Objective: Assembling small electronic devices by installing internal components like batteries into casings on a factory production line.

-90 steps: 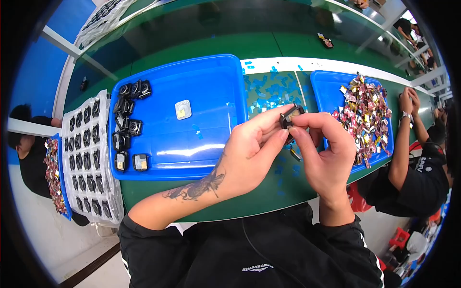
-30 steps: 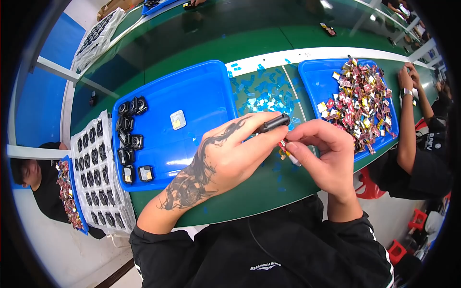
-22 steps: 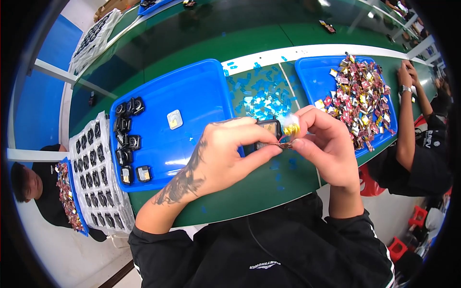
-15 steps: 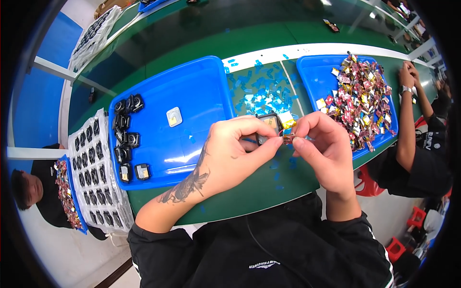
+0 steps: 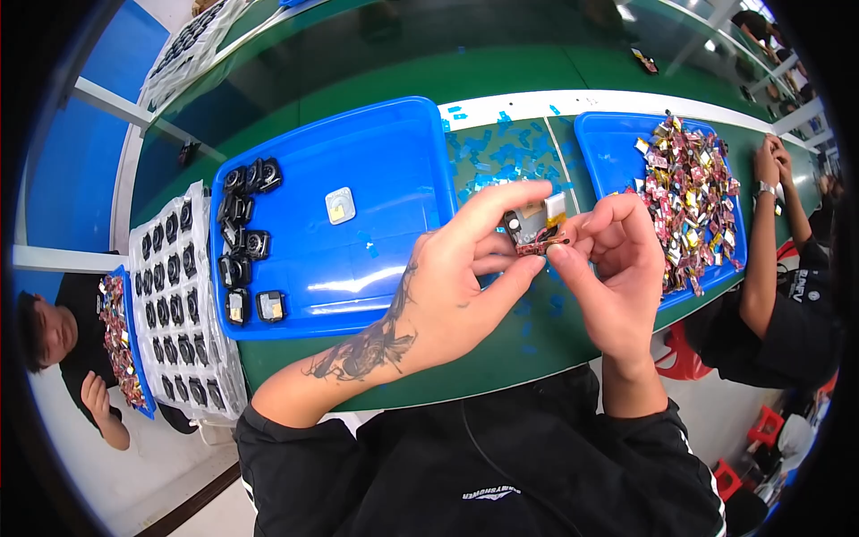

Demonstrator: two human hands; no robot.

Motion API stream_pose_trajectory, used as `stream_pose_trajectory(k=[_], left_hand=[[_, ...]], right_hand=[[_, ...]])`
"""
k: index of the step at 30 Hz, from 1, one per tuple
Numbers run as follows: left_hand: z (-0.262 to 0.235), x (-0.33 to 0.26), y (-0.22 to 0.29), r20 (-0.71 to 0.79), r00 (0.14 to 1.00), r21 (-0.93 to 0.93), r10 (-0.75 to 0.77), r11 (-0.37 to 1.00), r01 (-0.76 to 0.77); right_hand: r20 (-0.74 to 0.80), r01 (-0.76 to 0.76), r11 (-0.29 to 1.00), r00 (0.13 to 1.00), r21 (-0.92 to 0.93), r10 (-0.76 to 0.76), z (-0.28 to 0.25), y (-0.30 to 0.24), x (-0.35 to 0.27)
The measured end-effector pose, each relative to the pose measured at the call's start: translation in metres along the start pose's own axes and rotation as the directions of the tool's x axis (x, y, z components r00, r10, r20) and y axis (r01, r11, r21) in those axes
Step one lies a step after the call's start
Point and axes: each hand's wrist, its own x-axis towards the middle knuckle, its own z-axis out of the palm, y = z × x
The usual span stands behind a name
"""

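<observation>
Over the green table (image 5: 501,345), between the blue tray (image 5: 376,170) of black parts (image 5: 243,215) and the scrap tray (image 5: 617,143), I see my left hand (image 5: 456,286) and right hand (image 5: 613,264) both pinching one small module (image 5: 534,229) at its ends.

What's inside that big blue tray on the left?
The blue tray holds a cluster of small black parts along its left side and one silvery flat piece. The left hand covers its right corner.

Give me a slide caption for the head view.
Both hands, left hand and right hand, pinch a small part above blue trays.
</observation>
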Motion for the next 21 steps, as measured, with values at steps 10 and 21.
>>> stream_pose_trajectory(k=[10, 21], left_hand=[[0.002, 0.002, -0.003, -0.029, 1.0, -0.103, -0.008, 0.995, 0.005], [0.01, -0.001, -0.011, -0.109, 0.993, -0.249, -0.038, 0.968, 0.009]], right_hand=[[-0.023, 0.043, 0.999, 0.999, -0.02, -0.044, -0.001, 0.005, 0.001], [0.006, 0.029, 0.991, 1.0, -0.128, -0.029, 0.006, 0.009, 0.004]])
